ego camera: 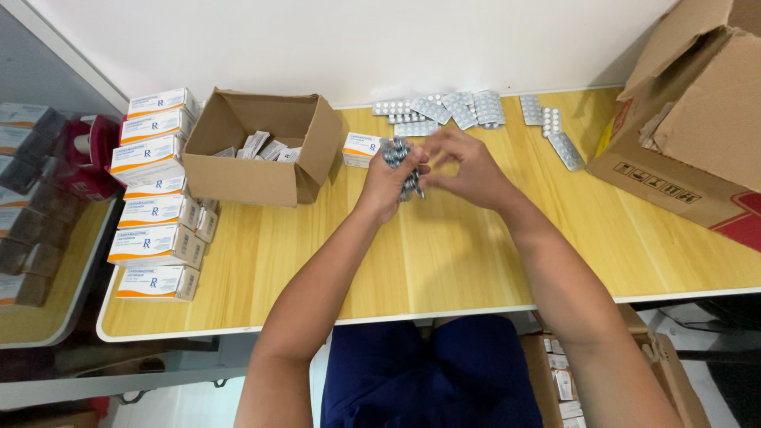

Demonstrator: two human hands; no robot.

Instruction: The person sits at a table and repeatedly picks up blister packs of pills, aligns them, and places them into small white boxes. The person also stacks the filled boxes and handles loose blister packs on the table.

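Both bare forearms reach forward; the left hand (pixel 388 184) is curled closed, the right hand (pixel 468 170) apparently pinching beside it.

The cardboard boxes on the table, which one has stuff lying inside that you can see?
The small open cardboard box at the left, beside the stacked white cartons; folded leaflets lie inside. The big cardboard box at the right hides its contents.

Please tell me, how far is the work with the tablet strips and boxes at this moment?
Done: closed white boxes are stacked at the table's left edge. In hand: the left hand grips a bundle of blister strips and the right hand touches it. Left: loose strips lie at the far edge.
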